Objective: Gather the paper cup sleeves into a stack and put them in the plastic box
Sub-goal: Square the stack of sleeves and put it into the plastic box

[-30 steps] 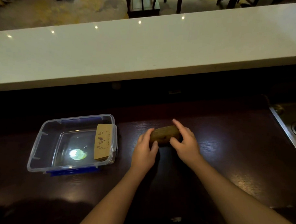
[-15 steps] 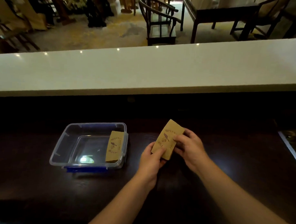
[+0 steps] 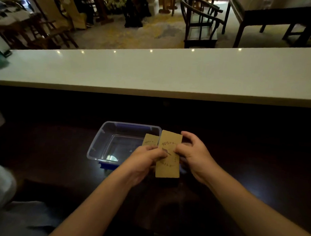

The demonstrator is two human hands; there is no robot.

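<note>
Head view shows your left hand (image 3: pixel 146 161) and right hand (image 3: pixel 194 158) pinching a stack of brown paper cup sleeves (image 3: pixel 168 154) by its two sides. You hold it above the dark desk (image 3: pixel 247 147), just beside the right edge of the clear plastic box (image 3: pixel 104 139). Another sleeve (image 3: pixel 150 139) leans inside the box at its right wall.

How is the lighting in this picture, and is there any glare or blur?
Head view: the white counter is bright with small lamp reflections; the dark worktop is dim. A glare spot shows on the box floor. Both hands, left and right, and the sleeves are fairly sharp; the left edge is blurred.
</note>
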